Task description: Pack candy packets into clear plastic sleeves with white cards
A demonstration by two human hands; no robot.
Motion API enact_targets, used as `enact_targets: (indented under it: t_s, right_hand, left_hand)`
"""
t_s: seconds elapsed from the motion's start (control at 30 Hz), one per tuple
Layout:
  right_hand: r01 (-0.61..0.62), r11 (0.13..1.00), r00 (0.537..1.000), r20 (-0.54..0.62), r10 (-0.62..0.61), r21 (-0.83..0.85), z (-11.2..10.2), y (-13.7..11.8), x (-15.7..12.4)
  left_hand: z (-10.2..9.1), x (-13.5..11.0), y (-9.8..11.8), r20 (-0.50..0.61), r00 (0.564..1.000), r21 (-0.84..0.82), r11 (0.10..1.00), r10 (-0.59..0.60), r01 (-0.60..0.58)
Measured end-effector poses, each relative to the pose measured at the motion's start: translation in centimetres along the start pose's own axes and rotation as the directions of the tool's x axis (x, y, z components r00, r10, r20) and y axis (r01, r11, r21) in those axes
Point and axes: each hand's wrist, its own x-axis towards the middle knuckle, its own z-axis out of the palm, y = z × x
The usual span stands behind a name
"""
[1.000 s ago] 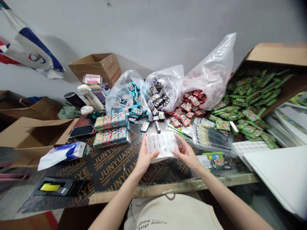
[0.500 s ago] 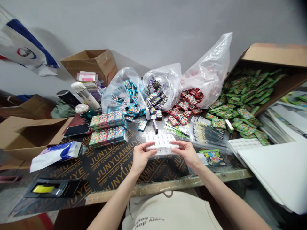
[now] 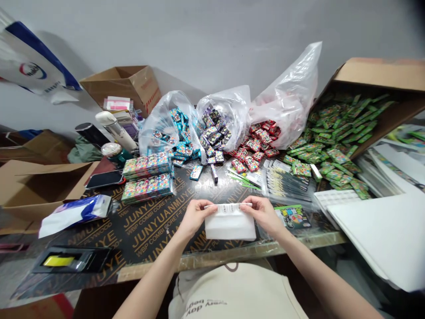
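The left hand (image 3: 196, 218) and the right hand (image 3: 263, 215) are curled, not spread, and each pinches one end of the top edge of a white rectangular stack of paper (image 3: 230, 224). A thin strip of small printed labels shows along that edge. The stack sits in front of the person, between the hands, hanging from the grip over the near part of a black plywood surface (image 3: 148, 232) with gold lettering. Whether its lower edge touches the surface cannot be told.

Just right of the right hand lies a small colourful printed card (image 3: 292, 217). Farther off, a loose blue packet (image 3: 196, 173) lies on the surface, and to its left are two rows of multicoloured boxes (image 3: 148, 177). At the far side, three clear plastic bags hold blue packets (image 3: 166, 128), purple packets (image 3: 212, 128) and red packets (image 3: 262, 139). Far right, green packets spill from a tilted brown cardboard box (image 3: 375, 75). At near left, a black holder with yellow tape (image 3: 68, 261) rests on the surface.
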Motion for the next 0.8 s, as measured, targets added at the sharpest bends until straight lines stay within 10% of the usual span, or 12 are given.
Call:
enact_targets:
  t_s: [0.3, 0.43, 0.63, 0.8]
  right_hand:
    - [0.156, 0.966, 0.979, 0.163, -0.123, -0.208, -0.2, 0.9, 1.1]
    - [0.344, 0.787, 0.938, 0.154, -0.310, -0.512, -3.1, 1.7, 0.9]
    - [-0.122, 0.372, 0.991, -0.132, -0.002, -0.920, -13.3, 6.9, -0.9]
    - [-0.064, 0.747, 0.995, -0.100, -0.003, -0.662, -16.4, 9.6, -1.3]
  left_hand:
    - [1.5, 0.9, -1.6, 0.030, 0.999, 0.106, 0.994, 0.016, -0.020]
    - [1.1, 1.5, -2.7, 0.035, 0.999, 0.147, 0.989, -0.035, 0.029]
    - [-1.2, 2.5, -4.1, 0.049, 0.974, -0.027, 0.975, -0.221, 0.223]
    - [-0.9, 4.5, -4.7, 0.042, 0.956, -0.075, 0.954, -0.289, 0.291]
